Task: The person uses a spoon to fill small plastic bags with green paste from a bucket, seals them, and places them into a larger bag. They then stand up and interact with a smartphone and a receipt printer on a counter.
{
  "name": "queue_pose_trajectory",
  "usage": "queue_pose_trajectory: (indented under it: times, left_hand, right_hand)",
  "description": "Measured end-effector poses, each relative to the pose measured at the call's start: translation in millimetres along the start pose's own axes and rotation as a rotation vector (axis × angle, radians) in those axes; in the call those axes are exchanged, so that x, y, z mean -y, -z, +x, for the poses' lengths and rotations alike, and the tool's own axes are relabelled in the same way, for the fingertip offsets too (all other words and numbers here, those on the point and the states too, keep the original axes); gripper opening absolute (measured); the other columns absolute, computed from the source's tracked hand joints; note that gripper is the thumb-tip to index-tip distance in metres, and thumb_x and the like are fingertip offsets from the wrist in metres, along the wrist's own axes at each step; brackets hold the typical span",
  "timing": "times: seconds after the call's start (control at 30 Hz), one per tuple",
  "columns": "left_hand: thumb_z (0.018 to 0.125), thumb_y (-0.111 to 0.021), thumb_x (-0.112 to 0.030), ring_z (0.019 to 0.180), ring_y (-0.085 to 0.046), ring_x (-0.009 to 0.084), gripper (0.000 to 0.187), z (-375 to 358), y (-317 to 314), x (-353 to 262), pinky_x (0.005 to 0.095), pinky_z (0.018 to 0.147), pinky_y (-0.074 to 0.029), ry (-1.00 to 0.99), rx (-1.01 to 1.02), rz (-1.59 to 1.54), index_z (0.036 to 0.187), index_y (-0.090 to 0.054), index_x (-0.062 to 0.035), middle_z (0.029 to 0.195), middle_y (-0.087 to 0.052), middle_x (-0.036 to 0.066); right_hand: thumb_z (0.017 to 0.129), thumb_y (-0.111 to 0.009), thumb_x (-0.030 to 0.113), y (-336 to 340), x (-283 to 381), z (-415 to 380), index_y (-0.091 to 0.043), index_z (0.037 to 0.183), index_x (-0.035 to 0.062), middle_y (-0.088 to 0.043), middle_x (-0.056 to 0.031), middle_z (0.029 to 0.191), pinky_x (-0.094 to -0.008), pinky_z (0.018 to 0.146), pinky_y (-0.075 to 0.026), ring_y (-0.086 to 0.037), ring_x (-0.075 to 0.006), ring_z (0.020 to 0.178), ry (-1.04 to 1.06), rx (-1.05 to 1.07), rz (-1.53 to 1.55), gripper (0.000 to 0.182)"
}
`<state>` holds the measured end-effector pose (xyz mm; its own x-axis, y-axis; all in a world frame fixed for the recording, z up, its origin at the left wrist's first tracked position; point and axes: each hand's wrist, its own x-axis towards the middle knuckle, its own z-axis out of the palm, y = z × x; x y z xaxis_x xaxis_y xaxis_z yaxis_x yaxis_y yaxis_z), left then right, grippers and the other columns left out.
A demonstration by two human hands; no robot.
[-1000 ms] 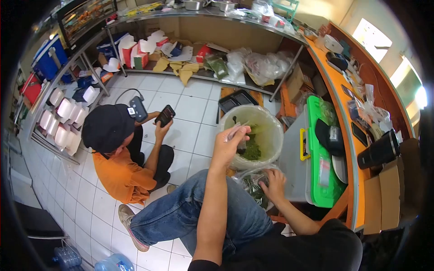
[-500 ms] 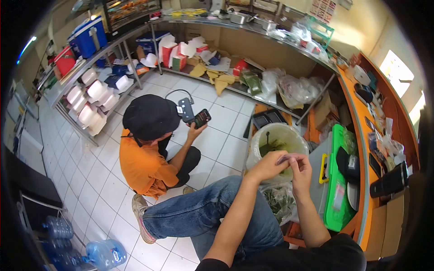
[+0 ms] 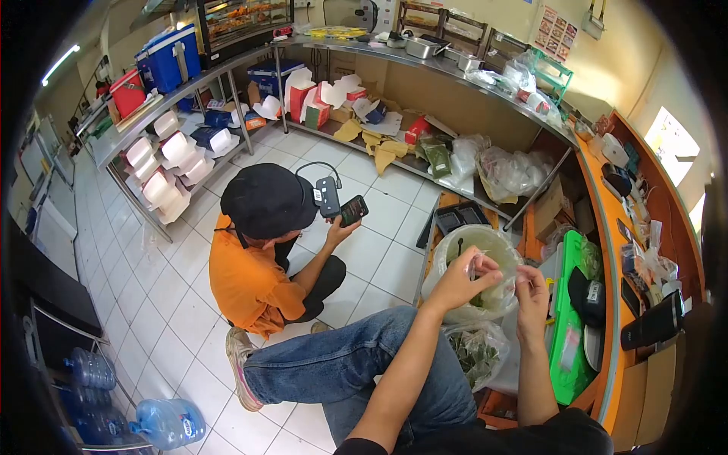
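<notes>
My left hand (image 3: 468, 282) is raised over the rim of a whitish bucket (image 3: 447, 262), its fingers curled and pressed together; a bit of clear film seems to show at them. To its right my right hand (image 3: 532, 292) has its thumb and fingertips pinched together near the bucket's right edge. What either pinch holds is too small to make out. Green matter and a dark handle show inside the bucket. Below it, a clear plastic bag (image 3: 478, 353) of green leaves lies beside my knee.
A person (image 3: 254, 265) in orange crouches at the left, holding a phone (image 3: 353, 211). A green lid (image 3: 567, 326) and black cap (image 3: 588, 296) are at the right. Steel shelving (image 3: 425, 57) curves behind; water jugs (image 3: 168, 423) lie at lower left.
My hands, together half a second ago, have moved apart, the right one to the right. The purplish item between them no longer shows. The view has shifted slightly.
</notes>
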<state>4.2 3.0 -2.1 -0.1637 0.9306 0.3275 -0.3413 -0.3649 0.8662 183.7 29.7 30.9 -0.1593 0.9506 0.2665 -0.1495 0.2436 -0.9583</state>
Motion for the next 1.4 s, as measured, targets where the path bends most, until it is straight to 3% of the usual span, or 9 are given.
queue_pose_trajectory:
  times: [0.1, 0.23, 0.63, 0.7, 0.8, 0.87, 0.97, 1.03, 1.4]
  left_hand:
    - [0.085, -0.076, -0.013, 0.078, -0.054, 0.0129, 0.035, 1, 1, 5, 0.0290, 0.073, -0.047, -0.060, 0.039, -0.046, 0.087, -0.042, -0.0066, 0.091, -0.066, 0.007]
    - [0.086, -0.073, -0.011, 0.077, -0.054, 0.0109, 0.030, -1, 4, 5, 0.0268, 0.071, -0.046, -0.050, 0.164, 0.148, 0.086, -0.043, -0.0064, 0.087, -0.066, 0.005]
    - [0.085, -0.072, -0.009, 0.071, -0.051, 0.0072, 0.031, -1, 4, 4, 0.0251, 0.063, -0.042, 0.045, 0.070, 0.145, 0.080, -0.042, -0.0055, 0.077, -0.063, 0.004]
    - [0.084, -0.073, -0.005, 0.079, -0.057, 0.0071, 0.036, 1, 7, 6, 0.0241, 0.070, -0.045, 0.070, 0.016, 0.241, 0.079, -0.038, -0.0076, 0.080, -0.066, 0.005]
    - [0.083, -0.075, -0.004, 0.078, -0.058, 0.0068, 0.035, 2, 9, 7, 0.0239, 0.069, -0.045, 0.035, -0.078, 0.167, 0.080, -0.040, -0.0073, 0.080, -0.065, 0.004]
    - [0.082, -0.075, -0.003, 0.077, -0.058, 0.0072, 0.034, 4, 10, 8, 0.0241, 0.069, -0.046, 0.034, -0.082, 0.125, 0.081, -0.041, -0.0071, 0.080, -0.065, 0.004]
    - [0.082, -0.075, -0.002, 0.078, -0.060, 0.0087, 0.033, 1, 7, 5, 0.0247, 0.069, -0.048, 0.029, -0.064, 0.053, 0.082, -0.042, -0.0069, 0.082, -0.065, 0.005]
    - [0.082, -0.076, -0.002, 0.078, -0.061, 0.0096, 0.033, 1, 7, 2, 0.0252, 0.069, -0.049, 0.013, -0.046, 0.030, 0.082, -0.043, -0.0069, 0.082, -0.065, 0.006]
    - [0.081, -0.073, 0.001, 0.079, -0.061, 0.0118, 0.035, 1, 11, 17, 0.0277, 0.070, -0.051, 0.152, 0.040, 0.012, 0.081, -0.040, -0.0093, 0.083, -0.064, 0.006]
  right_hand:
    - [0.090, -0.063, -0.002, 2, 10, -2, -0.054, 0.126, 0.0005, -0.058, -0.0003, 0.091, -0.0210, 0.079, -0.043, -0.054, -0.0068, 0.086, -0.061, 0.279, -0.246, 0.037]
    - [0.089, -0.063, -0.004, -1, 10, -4, -0.052, 0.128, 0.0001, -0.062, -0.0021, 0.091, -0.0216, 0.079, -0.044, -0.057, -0.0079, 0.085, -0.116, 0.257, -0.270, 0.041]
    - [0.085, -0.068, 0.004, -4, 10, 9, -0.056, 0.125, -0.0004, -0.064, -0.0063, 0.096, -0.0260, 0.077, -0.043, -0.057, -0.0125, 0.086, 0.042, 0.276, -0.523, 0.042]
    - [0.084, -0.068, 0.005, -14, 11, 3, -0.058, 0.121, 0.0004, -0.062, -0.0098, 0.102, -0.0306, 0.078, -0.043, -0.055, -0.0193, 0.093, 0.498, 0.087, -0.853, 0.038]
    - [0.082, -0.069, 0.005, -21, 15, -12, -0.059, 0.114, 0.0007, -0.058, -0.0121, 0.105, -0.0352, 0.081, -0.043, -0.053, -0.0256, 0.098, 0.535, -0.069, -0.918, 0.034]
    - [0.083, -0.068, 0.004, -24, 10, -21, -0.060, 0.108, -0.0001, -0.059, -0.0099, 0.099, -0.0338, 0.079, -0.044, -0.054, -0.0219, 0.090, 0.547, -0.060, -0.901, 0.027]
    - [0.088, -0.067, 0.005, -29, -10, -26, -0.059, 0.105, -0.0002, -0.060, -0.0076, 0.097, -0.0294, 0.077, -0.046, -0.056, -0.0163, 0.087, 0.216, 0.059, -0.618, 0.020]
    - [0.092, -0.066, 0.008, -36, -21, -20, -0.059, 0.103, 0.0005, -0.061, -0.0049, 0.094, -0.0243, 0.075, -0.047, -0.057, -0.0107, 0.084, -0.009, 0.031, -0.127, 0.015]
    - [0.092, -0.069, 0.014, -32, -22, -4, -0.062, 0.099, 0.0026, -0.064, -0.0032, 0.089, -0.0242, 0.070, -0.051, -0.060, -0.0096, 0.078, -0.202, 0.096, -0.018, 0.015]
